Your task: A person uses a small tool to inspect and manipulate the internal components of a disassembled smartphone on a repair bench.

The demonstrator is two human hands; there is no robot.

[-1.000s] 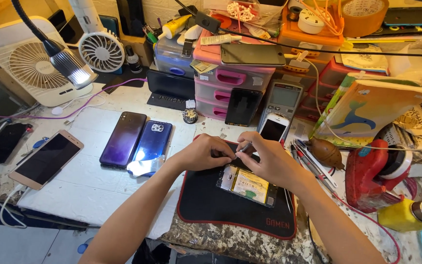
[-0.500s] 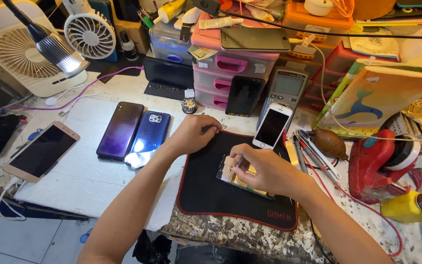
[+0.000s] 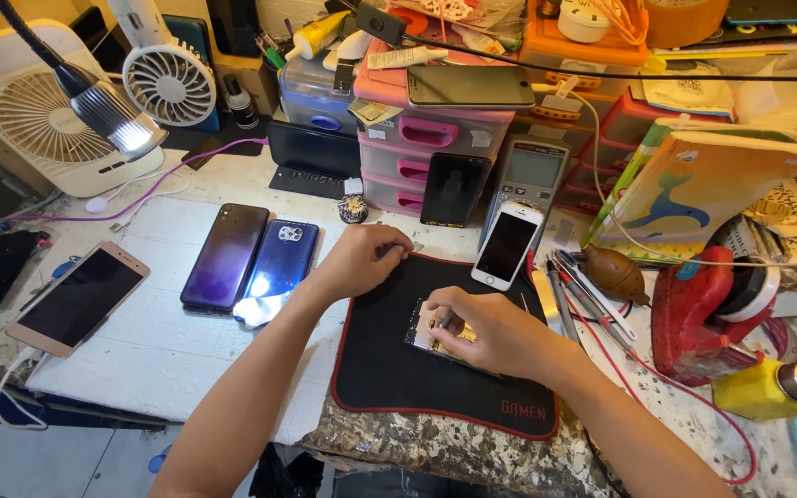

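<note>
Black rubbery mat (image 3: pixel 398 369) with a red stitched edge lies at the near edge of the worn, speckled surface (image 3: pixel 177 350), and on it rests an opened phone (image 3: pixel 435 334) showing a gold-coloured inside. The right hand (image 3: pixel 491 334) presses down on this phone, fingers curled over it. The left hand (image 3: pixel 362 260) sits at the mat's far left corner, fingers pinched shut on something small and dark that I cannot make out. Left of the mat lie a glossy blue phone (image 3: pixel 279 267), a purple phone (image 3: pixel 228 254) and a gold phone (image 3: pixel 80 297), with flat open room near them. Right of it crowd a white phone (image 3: pixel 507 245), metal tweezers (image 3: pixel 583 304) and a red plastic tool (image 3: pixel 712 314); pink drawers (image 3: pixel 417 152) wall the far side.
</note>
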